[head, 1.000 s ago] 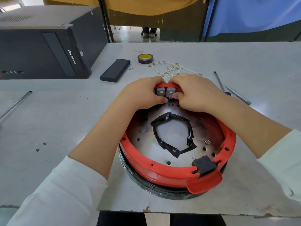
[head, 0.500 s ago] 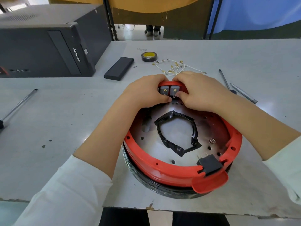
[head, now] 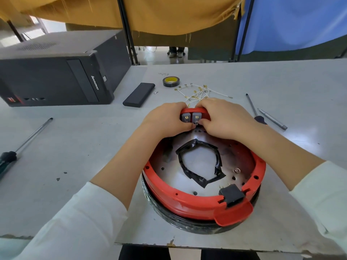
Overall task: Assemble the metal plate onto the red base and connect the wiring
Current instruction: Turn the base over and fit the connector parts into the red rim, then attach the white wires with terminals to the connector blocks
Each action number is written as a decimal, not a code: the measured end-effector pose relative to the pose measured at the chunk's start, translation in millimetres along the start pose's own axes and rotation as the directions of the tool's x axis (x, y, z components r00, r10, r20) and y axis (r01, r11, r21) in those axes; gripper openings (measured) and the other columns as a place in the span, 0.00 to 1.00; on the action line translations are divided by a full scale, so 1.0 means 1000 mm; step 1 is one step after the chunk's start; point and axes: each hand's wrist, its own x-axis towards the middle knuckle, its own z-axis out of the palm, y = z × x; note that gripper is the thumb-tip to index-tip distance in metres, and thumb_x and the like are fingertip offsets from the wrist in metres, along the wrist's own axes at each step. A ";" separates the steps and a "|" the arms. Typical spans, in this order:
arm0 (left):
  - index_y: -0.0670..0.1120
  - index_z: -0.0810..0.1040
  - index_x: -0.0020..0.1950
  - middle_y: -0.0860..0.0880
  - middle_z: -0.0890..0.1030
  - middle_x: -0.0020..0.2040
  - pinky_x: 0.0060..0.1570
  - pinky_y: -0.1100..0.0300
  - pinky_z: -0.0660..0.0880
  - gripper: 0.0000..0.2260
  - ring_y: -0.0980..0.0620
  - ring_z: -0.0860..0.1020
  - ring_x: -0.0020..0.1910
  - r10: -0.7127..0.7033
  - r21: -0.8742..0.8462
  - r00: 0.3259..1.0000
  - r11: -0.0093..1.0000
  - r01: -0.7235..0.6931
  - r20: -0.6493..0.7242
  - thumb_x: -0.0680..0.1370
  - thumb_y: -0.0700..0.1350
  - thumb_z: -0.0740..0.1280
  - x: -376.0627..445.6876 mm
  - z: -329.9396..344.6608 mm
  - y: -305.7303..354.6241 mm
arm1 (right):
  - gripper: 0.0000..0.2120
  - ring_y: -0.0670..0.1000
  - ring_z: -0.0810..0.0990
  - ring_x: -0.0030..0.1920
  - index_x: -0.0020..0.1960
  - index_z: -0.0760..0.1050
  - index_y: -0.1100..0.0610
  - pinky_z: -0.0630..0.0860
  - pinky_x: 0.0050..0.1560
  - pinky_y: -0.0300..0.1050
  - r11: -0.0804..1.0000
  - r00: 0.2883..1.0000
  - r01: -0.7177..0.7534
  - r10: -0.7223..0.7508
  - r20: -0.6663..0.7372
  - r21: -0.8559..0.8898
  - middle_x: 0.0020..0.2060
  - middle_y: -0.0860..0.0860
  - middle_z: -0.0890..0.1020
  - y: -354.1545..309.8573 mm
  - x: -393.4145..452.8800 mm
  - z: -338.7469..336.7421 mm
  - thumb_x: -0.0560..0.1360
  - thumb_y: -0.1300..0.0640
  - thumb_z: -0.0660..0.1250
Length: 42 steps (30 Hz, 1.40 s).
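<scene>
Red plastic rings the work: the red base [head: 199,203] sits near the table's [head: 75,147] near edge, with the metal plate [head: 199,162] already lying inside it, likely so the wiring can begin. Both hands meet at the far rim. The left hand [head: 167,119] and right hand [head: 225,119] curl over the rim, thumbs pinching at the two grey switch blocks [head: 191,117], apparently steadying them. Loose white wires [head: 199,91] lie just beyond, within reach.
</scene>
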 end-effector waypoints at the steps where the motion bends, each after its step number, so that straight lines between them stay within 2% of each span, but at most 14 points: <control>1: 0.49 0.76 0.54 0.52 0.77 0.44 0.42 0.56 0.72 0.15 0.49 0.76 0.45 0.007 0.012 1.000 1.000 -0.007 -0.005 0.74 0.57 0.70 -0.002 0.000 0.000 | 0.13 0.54 0.76 0.55 0.59 0.70 0.48 0.67 0.44 0.47 1.000 1.000 -0.011 0.011 0.006 -0.011 0.55 0.48 0.77 0.001 0.000 0.000 0.76 0.49 0.63; 10: 0.46 0.74 0.51 0.52 0.75 0.40 0.39 0.56 0.68 0.15 0.47 0.76 0.43 0.059 0.068 0.996 0.996 -0.063 0.060 0.75 0.56 0.69 0.007 -0.008 0.001 | 0.09 0.52 0.75 0.46 0.52 0.73 0.48 0.63 0.36 0.45 0.994 0.992 -0.098 0.093 0.089 0.048 0.47 0.47 0.77 0.004 0.007 -0.004 0.75 0.45 0.64; 14: 0.48 0.72 0.51 0.53 0.74 0.39 0.38 0.56 0.67 0.15 0.48 0.75 0.42 0.061 0.080 0.996 0.995 -0.066 0.071 0.75 0.56 0.69 0.013 -0.009 -0.002 | 0.11 0.50 0.77 0.46 0.50 0.75 0.50 0.73 0.43 0.47 0.987 0.981 -0.088 0.063 0.183 0.136 0.44 0.47 0.77 0.010 0.015 -0.009 0.75 0.44 0.65; 16: 0.49 0.70 0.54 0.53 0.74 0.41 0.39 0.56 0.67 0.16 0.48 0.75 0.43 0.059 0.089 0.996 0.994 -0.065 0.064 0.75 0.57 0.69 0.014 -0.008 -0.003 | 0.11 0.43 0.77 0.45 0.52 0.77 0.49 0.74 0.47 0.38 0.963 0.974 -0.059 -0.002 0.225 0.264 0.44 0.42 0.77 0.020 0.019 -0.014 0.75 0.44 0.67; 18: 0.50 0.70 0.56 0.54 0.75 0.42 0.39 0.55 0.68 0.18 0.48 0.76 0.44 0.056 0.085 0.997 0.995 -0.060 0.047 0.74 0.58 0.69 0.013 -0.007 -0.004 | 0.10 0.35 0.77 0.43 0.53 0.76 0.44 0.71 0.42 0.28 0.923 0.961 -0.073 -0.036 0.275 0.378 0.47 0.39 0.78 0.029 0.022 -0.020 0.73 0.43 0.68; 22: 0.54 0.70 0.58 0.56 0.75 0.44 0.37 0.58 0.67 0.18 0.52 0.74 0.44 0.046 0.022 0.997 0.999 -0.047 0.055 0.74 0.60 0.69 0.011 -0.007 -0.009 | 0.22 0.36 0.80 0.44 0.52 0.77 0.40 0.75 0.44 0.32 0.874 0.897 -0.188 -0.034 0.442 0.449 0.45 0.36 0.81 0.042 0.036 -0.028 0.63 0.31 0.68; 25: 0.57 0.70 0.59 0.57 0.79 0.48 0.41 0.59 0.69 0.17 0.54 0.75 0.45 0.054 -0.039 0.996 0.998 -0.051 0.065 0.74 0.61 0.68 0.010 -0.007 -0.013 | 0.14 0.41 0.82 0.44 0.51 0.77 0.45 0.80 0.39 0.36 0.799 0.906 -0.272 0.025 0.423 0.536 0.45 0.42 0.82 0.054 0.059 -0.023 0.70 0.38 0.67; 27: 0.58 0.71 0.59 0.58 0.79 0.49 0.43 0.59 0.71 0.16 0.55 0.75 0.46 0.059 -0.062 0.997 0.997 -0.055 0.056 0.75 0.61 0.67 0.009 -0.007 -0.014 | 0.11 0.48 0.81 0.47 0.55 0.76 0.50 0.80 0.44 0.43 0.821 0.938 -0.302 0.165 0.305 0.484 0.51 0.49 0.81 0.062 0.078 -0.016 0.76 0.47 0.68; 29: 0.59 0.71 0.59 0.59 0.79 0.48 0.43 0.59 0.72 0.15 0.56 0.76 0.46 0.062 -0.059 0.997 0.997 -0.059 0.049 0.75 0.61 0.67 0.008 -0.006 -0.014 | 0.15 0.51 0.78 0.51 0.62 0.74 0.53 0.77 0.51 0.47 0.868 0.941 -0.320 0.246 0.232 0.380 0.58 0.52 0.77 0.065 0.095 -0.003 0.76 0.52 0.68; 32: 0.61 0.71 0.58 0.59 0.79 0.48 0.42 0.61 0.72 0.14 0.56 0.76 0.46 0.051 -0.061 0.998 0.997 -0.048 0.041 0.75 0.60 0.66 0.009 -0.006 -0.016 | 0.20 0.53 0.71 0.62 0.68 0.70 0.48 0.67 0.61 0.45 0.929 0.945 -0.262 0.193 0.264 0.262 0.68 0.53 0.67 0.063 0.107 0.018 0.77 0.53 0.66; 34: 0.62 0.71 0.57 0.59 0.79 0.47 0.42 0.65 0.71 0.13 0.58 0.77 0.45 0.036 -0.076 0.998 0.997 -0.033 0.045 0.74 0.60 0.66 0.010 -0.006 -0.017 | 0.22 0.56 0.62 0.70 0.71 0.66 0.44 0.61 0.70 0.52 0.960 0.935 -0.231 0.173 0.311 0.160 0.71 0.52 0.62 0.065 0.107 0.030 0.78 0.54 0.64; 36: 0.62 0.71 0.56 0.60 0.79 0.46 0.42 0.65 0.72 0.13 0.60 0.76 0.44 0.029 -0.098 0.998 0.995 -0.024 0.051 0.73 0.60 0.66 0.009 -0.007 -0.016 | 0.22 0.57 0.58 0.71 0.71 0.67 0.44 0.58 0.71 0.55 0.968 0.931 -0.226 0.182 0.316 0.107 0.71 0.51 0.62 0.067 0.105 0.036 0.79 0.55 0.61; 39: 0.62 0.71 0.56 0.60 0.80 0.45 0.45 0.60 0.74 0.13 0.60 0.77 0.45 0.021 -0.113 0.998 0.994 -0.014 0.063 0.73 0.61 0.65 0.009 -0.008 -0.014 | 0.13 0.53 0.70 0.62 0.61 0.76 0.49 0.67 0.61 0.46 0.960 0.938 -0.230 0.174 0.300 0.162 0.59 0.51 0.72 0.073 0.104 0.032 0.77 0.57 0.65; 42: 0.62 0.71 0.56 0.59 0.80 0.45 0.45 0.58 0.75 0.13 0.58 0.77 0.45 0.013 -0.100 0.998 0.995 -0.007 0.062 0.73 0.61 0.65 0.009 -0.008 -0.014 | 0.06 0.51 0.78 0.47 0.49 0.78 0.50 0.74 0.47 0.45 0.938 0.913 -0.256 0.155 0.377 0.233 0.51 0.49 0.80 0.075 0.100 0.019 0.74 0.59 0.69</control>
